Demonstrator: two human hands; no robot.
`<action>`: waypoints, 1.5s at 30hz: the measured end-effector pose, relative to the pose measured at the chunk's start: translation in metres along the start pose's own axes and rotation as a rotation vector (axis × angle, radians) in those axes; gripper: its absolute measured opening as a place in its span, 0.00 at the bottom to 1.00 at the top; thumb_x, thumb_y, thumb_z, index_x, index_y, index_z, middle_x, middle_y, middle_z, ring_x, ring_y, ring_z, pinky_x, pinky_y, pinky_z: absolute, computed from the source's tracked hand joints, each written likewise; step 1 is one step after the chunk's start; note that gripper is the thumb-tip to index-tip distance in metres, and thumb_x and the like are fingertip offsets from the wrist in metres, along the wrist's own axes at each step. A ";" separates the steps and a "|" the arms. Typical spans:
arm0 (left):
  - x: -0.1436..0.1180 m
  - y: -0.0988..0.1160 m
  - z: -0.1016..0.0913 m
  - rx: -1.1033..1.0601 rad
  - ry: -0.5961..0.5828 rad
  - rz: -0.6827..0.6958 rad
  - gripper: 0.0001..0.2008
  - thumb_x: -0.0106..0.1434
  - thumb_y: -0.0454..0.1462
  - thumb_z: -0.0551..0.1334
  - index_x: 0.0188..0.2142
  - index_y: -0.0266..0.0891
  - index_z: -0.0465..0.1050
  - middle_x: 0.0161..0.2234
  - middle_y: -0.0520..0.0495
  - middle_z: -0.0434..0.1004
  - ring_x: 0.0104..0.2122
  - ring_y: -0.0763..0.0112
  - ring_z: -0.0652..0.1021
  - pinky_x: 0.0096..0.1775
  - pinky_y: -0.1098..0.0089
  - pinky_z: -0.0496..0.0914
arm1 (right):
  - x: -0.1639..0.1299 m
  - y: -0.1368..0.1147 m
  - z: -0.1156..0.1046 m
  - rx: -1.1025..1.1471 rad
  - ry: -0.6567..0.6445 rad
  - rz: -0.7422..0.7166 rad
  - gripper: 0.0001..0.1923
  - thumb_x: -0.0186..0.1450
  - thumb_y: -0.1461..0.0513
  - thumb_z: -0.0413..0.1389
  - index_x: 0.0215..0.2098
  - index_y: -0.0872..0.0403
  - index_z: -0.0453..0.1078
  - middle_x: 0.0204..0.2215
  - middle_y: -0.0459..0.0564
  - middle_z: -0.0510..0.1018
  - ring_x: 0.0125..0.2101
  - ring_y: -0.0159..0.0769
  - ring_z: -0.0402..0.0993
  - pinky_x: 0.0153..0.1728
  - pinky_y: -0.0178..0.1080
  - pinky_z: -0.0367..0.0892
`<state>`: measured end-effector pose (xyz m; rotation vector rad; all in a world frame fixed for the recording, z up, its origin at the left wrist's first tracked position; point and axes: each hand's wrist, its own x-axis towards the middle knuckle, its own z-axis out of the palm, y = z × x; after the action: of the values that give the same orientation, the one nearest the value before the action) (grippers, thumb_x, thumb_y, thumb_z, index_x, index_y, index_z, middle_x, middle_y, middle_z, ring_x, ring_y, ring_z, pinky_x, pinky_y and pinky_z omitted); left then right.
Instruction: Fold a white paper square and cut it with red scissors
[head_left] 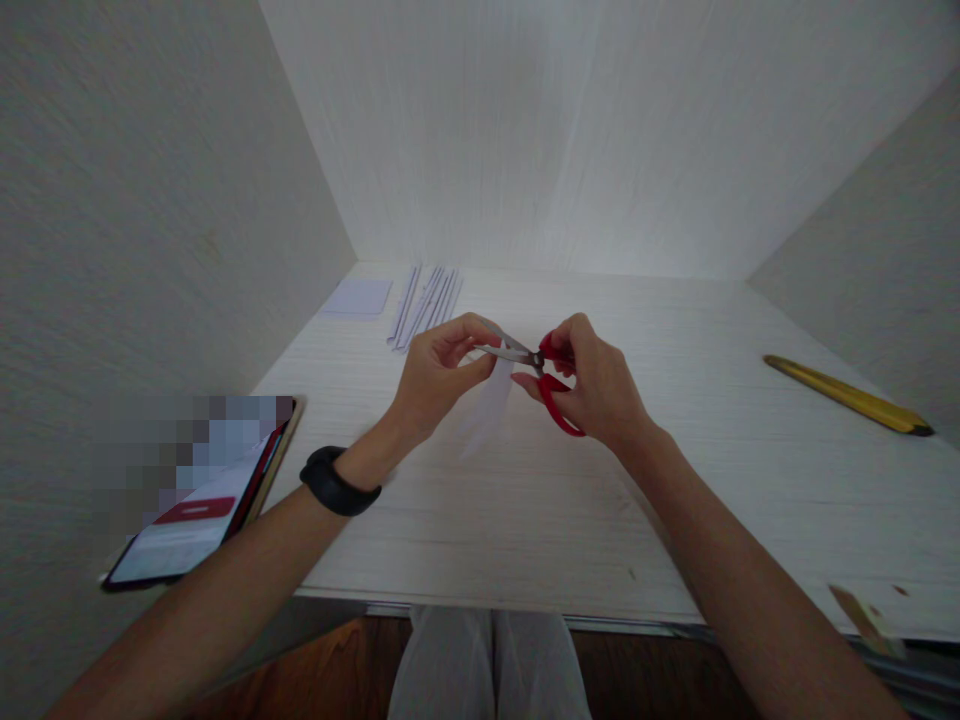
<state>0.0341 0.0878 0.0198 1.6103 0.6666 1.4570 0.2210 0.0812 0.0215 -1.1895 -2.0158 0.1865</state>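
Red-handled scissors (559, 402) are in my right hand (604, 385), its fingers through the loops. Their blades stand apart and point left, toward my left hand (442, 365). Thumb and fingers of my left hand pinch a thin strip of white paper (491, 405), which hangs down at a slant above the table. The blades cross the upper end of the paper strip, close to my left fingertips. Whether they touch the paper is hard to make out. A black band (339, 482) is around my left wrist.
Several narrow folded paper strips (427, 300) lie at the back left of the white table (540, 530), beside a flat pale paper piece (358, 297). A phone or tablet (195, 510) sits at the left edge. A yellow cutter-like tool (847, 395) lies far right. Walls (517, 130) enclose the table.
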 end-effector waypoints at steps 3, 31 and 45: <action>0.000 -0.001 0.000 -0.005 0.002 -0.004 0.09 0.53 0.41 0.70 0.27 0.39 0.75 0.31 0.49 0.76 0.35 0.69 0.76 0.41 0.67 0.70 | 0.000 0.000 0.000 -0.006 0.001 0.006 0.24 0.54 0.45 0.61 0.33 0.51 0.56 0.26 0.46 0.72 0.23 0.31 0.65 0.23 0.34 0.58; 0.001 0.007 0.003 0.001 0.022 -0.188 0.08 0.51 0.37 0.69 0.28 0.38 0.72 0.29 0.51 0.77 0.32 0.72 0.76 0.36 0.71 0.71 | 0.001 0.035 0.009 -0.250 -0.254 0.277 0.10 0.60 0.62 0.57 0.39 0.59 0.68 0.37 0.59 0.76 0.34 0.41 0.72 0.34 0.41 0.65; -0.001 0.002 0.003 0.084 -0.056 -0.308 0.09 0.51 0.38 0.68 0.33 0.38 0.76 0.34 0.47 0.78 0.35 0.70 0.77 0.35 0.71 0.69 | 0.000 0.036 0.006 -0.267 -0.333 0.224 0.11 0.61 0.63 0.58 0.41 0.61 0.73 0.38 0.60 0.73 0.37 0.41 0.71 0.40 0.42 0.67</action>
<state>0.0362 0.0854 0.0215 1.5271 0.9097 1.1693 0.2411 0.1022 0.0000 -1.6456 -2.2395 0.2446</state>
